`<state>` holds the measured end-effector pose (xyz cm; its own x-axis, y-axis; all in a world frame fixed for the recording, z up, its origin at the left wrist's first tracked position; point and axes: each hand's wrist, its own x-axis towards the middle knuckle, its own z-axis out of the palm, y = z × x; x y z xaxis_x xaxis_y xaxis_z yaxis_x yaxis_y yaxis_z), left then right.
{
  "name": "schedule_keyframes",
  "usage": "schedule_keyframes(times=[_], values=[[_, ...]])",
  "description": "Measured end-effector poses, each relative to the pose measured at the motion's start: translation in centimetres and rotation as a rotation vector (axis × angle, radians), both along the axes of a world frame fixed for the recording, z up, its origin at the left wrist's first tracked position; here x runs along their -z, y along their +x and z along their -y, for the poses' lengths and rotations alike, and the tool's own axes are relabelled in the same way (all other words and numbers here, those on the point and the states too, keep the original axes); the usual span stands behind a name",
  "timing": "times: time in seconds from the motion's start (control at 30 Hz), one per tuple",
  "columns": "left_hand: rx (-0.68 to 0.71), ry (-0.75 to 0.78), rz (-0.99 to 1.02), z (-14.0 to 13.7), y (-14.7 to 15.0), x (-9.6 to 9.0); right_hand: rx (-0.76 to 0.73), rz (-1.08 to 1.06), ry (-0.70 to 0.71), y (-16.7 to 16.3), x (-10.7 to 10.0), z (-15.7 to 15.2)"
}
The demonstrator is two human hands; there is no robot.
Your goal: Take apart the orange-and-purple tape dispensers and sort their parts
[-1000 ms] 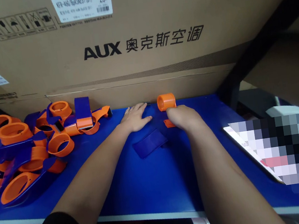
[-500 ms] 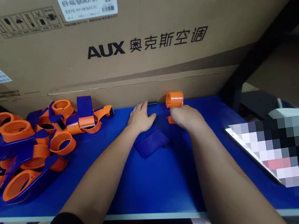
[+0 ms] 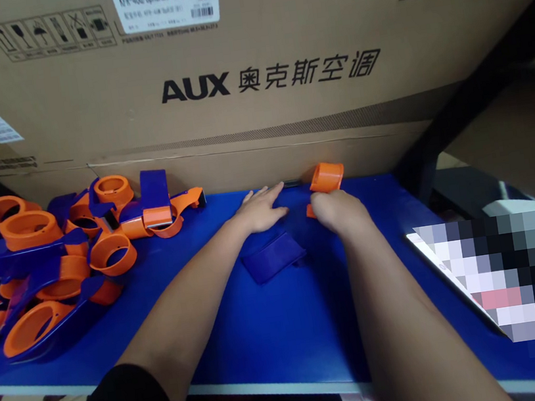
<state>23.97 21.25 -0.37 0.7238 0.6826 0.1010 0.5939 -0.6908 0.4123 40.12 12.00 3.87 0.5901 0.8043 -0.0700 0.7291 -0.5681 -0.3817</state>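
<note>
My right hand is closed around an orange tape dispenser near the back of the table. Its round hub sticks up above my fist, tilted, and a small orange bit shows left of my fingers; the rest is hidden by the hand. My left hand lies palm down with fingers apart and thumb out. Its fingertips are close to a thin dark object against the carton; whether they touch it I cannot tell. A folded-looking dark blue piece lies on the table between my forearms.
Several blue and orange tape dispensers are piled at the left. A large cardboard carton stands along the back of the blue table. At the right lies a flat device with a blurred screen, beside a black frame post.
My left hand has slid right, its fingertips nearing the thin dark object. The orange tape dispenser in my right hand has shifted slightly right and tilted. The blue piece stays put.
</note>
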Motion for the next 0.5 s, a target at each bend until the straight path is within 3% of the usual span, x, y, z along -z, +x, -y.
schedule_keyframes(times=[0.2,0.3,0.5], values=[[-0.179,0.139,0.018,2.6,-4.0,0.1,0.005,0.015,-0.069,-0.1,0.1,-0.1],[-0.191,0.171,-0.045,3.8,-5.5,0.2,-0.015,0.046,-0.098,-0.4,0.3,0.0],[-0.187,0.193,-0.129,2.5,-3.9,-0.1,-0.053,0.119,-0.108,-1.3,0.5,0.2]])
